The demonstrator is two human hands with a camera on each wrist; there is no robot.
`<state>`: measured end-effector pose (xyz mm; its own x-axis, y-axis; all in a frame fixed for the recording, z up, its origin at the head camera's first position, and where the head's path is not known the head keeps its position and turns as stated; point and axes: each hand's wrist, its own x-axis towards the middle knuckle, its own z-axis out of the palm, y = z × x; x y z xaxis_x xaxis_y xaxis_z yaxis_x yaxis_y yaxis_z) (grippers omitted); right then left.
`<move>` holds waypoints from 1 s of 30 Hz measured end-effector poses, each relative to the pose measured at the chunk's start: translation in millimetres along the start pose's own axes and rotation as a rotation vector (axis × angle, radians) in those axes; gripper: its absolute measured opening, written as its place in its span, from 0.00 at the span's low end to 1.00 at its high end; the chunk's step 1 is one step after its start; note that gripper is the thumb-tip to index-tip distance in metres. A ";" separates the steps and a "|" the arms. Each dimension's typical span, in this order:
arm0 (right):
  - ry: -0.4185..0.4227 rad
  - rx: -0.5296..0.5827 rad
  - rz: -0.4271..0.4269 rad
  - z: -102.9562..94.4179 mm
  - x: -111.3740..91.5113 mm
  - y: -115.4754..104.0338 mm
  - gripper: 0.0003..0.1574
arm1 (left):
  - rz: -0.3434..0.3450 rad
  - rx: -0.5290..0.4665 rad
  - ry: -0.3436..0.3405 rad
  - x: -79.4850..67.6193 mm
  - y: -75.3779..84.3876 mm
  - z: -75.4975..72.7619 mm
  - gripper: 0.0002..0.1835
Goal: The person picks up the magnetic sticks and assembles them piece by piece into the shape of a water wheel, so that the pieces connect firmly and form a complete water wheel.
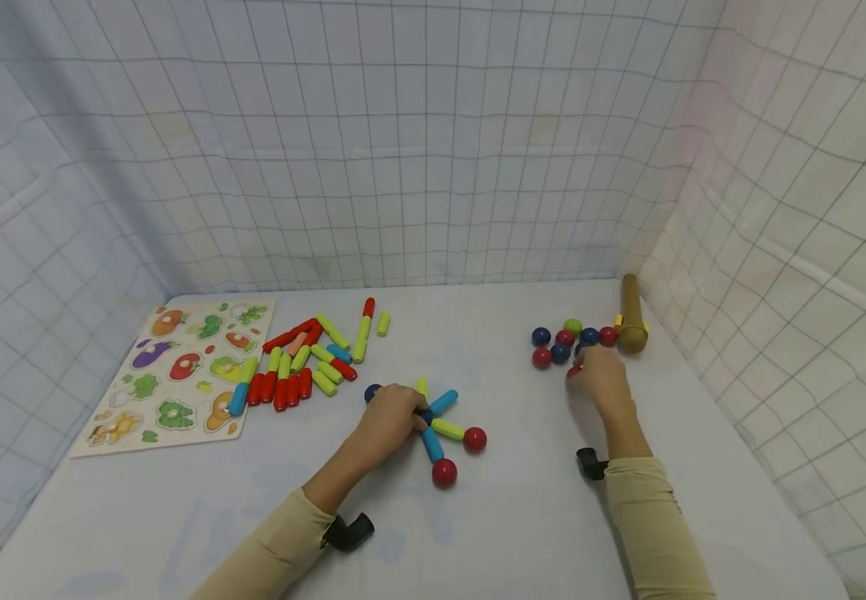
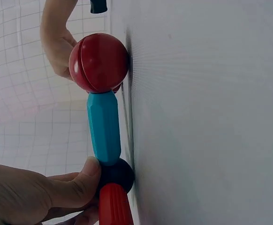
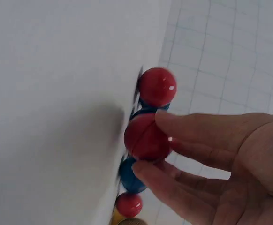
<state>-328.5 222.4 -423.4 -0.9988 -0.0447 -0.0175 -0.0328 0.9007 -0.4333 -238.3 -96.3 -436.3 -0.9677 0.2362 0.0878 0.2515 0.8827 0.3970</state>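
My left hand (image 1: 393,414) grips a star-shaped build of toy rods and balls at its dark blue centre ball (image 2: 117,176). From that ball spread yellow-green rods (image 1: 448,429), blue rods (image 1: 433,446) and a red rod (image 2: 114,204). Two red balls (image 1: 443,472) cap the nearest rods, and a dark blue ball (image 1: 372,392) shows past the knuckles. My right hand (image 1: 603,382) pinches a red ball (image 3: 148,137) between thumb and fingers, at the near side of a group of loose red, blue and green balls (image 1: 541,337).
Several loose red, yellow-green and blue rods (image 1: 280,393) lie at the left, some joined end to end. Beside them is a board with vegetable pictures (image 1: 192,437). A brown cylindrical object with a round end (image 1: 631,312) lies at the back right. Gridded cloth walls (image 1: 433,167) enclose the table.
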 end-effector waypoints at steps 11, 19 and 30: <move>-0.183 0.179 -0.228 37.9 -18.3 -76.4 0.16 | 0.025 -0.009 -0.001 0.3 -4.9 -4.0 0.08; -0.199 0.295 -0.272 57.4 -27.0 -86.3 0.15 | 0.042 -0.035 -0.051 2.3 -7.3 -0.7 0.09; -0.280 0.297 -0.313 60.6 -23.6 -87.3 0.15 | 0.043 -0.060 -0.065 3.5 -8.7 -5.0 0.09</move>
<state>-300.0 118.6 -439.8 -0.8939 -0.4429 -0.0689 -0.2765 0.6660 -0.6928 -244.0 -105.2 -434.9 -0.9524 0.3011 0.0469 0.2895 0.8458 0.4482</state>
